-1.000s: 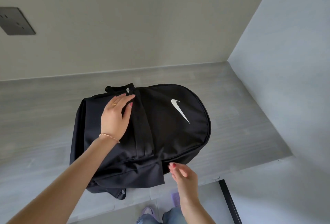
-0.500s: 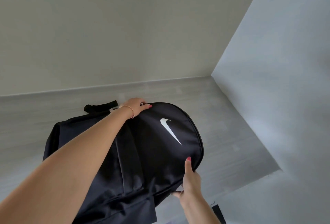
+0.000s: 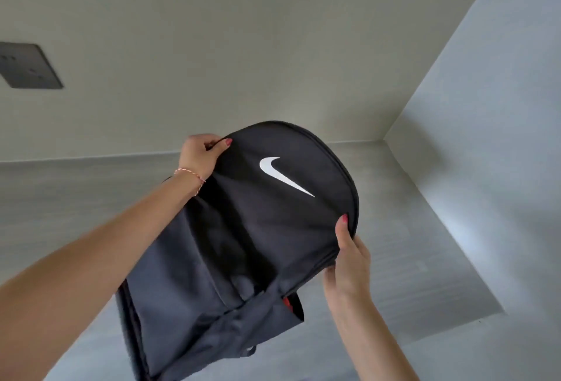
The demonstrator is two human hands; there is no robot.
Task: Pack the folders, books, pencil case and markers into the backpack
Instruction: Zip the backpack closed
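Right, the black backpack [image 3: 243, 244] hangs tilted above the grey worktop [image 3: 409, 259], left hand [image 3: 202, 154] pinching its top edge, right hand [image 3: 349, 256] gripping the rounded side by the zip.

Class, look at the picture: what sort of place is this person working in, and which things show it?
Probably a room indoors, at a built-in grey desk in a wall corner: plain walls meet there, and a dark socket plate sits on the wall.

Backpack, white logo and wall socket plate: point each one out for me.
backpack [image 3: 212, 274]: head view, dark front panel.
white logo [image 3: 283, 175]: head view, middle of the swoosh.
wall socket plate [image 3: 25, 66]: head view, plate face.
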